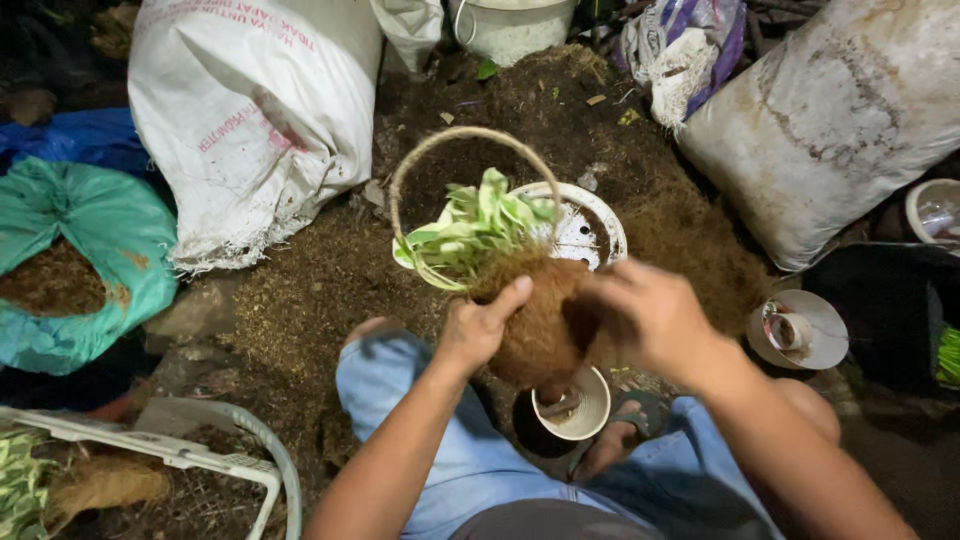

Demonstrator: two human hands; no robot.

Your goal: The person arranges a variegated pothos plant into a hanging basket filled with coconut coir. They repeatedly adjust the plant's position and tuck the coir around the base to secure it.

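**Shaping the fibre ball**

Both hands cup a brown, shaggy coir ball (540,325) over the lap, pale green leaves (478,228) sprouting from its top. Left hand (478,325) and right hand (640,315) press curled fingers against it. Judging by this, wrapping is under way; firm, even squeezing seems needed.

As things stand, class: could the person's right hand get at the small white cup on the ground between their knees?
Probably yes. The small white cup sits just below the right hand with nothing between them. But that hand, like the left hand, is gripping the brown fibre ball holding the leafy plant, so it would have to let go first.
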